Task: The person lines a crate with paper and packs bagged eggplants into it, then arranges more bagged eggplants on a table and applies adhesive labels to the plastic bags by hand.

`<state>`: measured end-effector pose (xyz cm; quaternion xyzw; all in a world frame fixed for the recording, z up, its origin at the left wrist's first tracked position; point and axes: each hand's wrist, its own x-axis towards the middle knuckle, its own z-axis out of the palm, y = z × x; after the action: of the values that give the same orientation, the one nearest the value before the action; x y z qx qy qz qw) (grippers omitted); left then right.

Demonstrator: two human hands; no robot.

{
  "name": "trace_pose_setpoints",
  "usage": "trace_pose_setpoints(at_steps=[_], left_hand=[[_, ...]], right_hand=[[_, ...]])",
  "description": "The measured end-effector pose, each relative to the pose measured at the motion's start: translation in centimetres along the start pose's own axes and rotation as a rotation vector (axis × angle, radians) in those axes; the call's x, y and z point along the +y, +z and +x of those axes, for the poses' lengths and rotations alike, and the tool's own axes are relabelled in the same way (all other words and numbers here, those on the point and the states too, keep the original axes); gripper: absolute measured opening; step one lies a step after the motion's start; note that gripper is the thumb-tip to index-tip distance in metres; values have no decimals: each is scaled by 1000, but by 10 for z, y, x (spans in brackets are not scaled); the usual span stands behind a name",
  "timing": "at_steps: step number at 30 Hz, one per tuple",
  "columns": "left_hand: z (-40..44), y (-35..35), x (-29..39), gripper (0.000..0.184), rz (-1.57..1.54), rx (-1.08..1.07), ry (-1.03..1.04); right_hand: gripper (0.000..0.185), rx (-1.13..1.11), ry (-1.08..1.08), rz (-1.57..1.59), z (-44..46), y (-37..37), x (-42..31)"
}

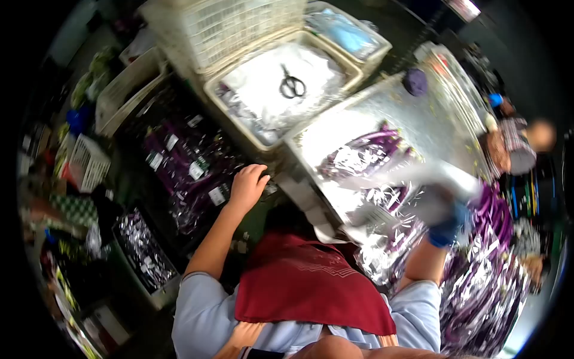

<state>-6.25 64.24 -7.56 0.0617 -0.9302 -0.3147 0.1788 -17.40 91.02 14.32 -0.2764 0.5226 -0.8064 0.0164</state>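
My left hand hangs over the near edge of a dark crate, bare, with its fingers loosely extended and nothing in them. Inside that crate lie several bagged long purple eggplants with white labels. On the right, my right hand wears a blue glove and is smeared by motion above the metal table. A whitish, see-through sheet or bag blurs across that hand, whose fingers I cannot make out. Beneath and beyond it, long purple eggplants lie on the table among shiny plastic.
Scissors rest on white plastic in a cream crate ahead. A purple roll sits at the table's far side. More eggplants are heaped at right. A smaller crate stands at left. Another person is at far right.
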Motion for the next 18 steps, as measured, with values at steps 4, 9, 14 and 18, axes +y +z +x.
trace_pose_setpoints(at_steps=[4,9,14,18], left_hand=[[11,-18,82,36,-896,-116,-124],[22,-8,110,45,-775,-1,132],[23,-7,108,31,-1270,-667,-264],[36,-8,89,23,-1304,-801,-438]], right_hand=[[30,20,168,-182,-22,38,62],[49,-237,387,4,-36,32,70],[49,-173,632,234,-49,10,64],[52,13,741,852,-44,-1,48]])
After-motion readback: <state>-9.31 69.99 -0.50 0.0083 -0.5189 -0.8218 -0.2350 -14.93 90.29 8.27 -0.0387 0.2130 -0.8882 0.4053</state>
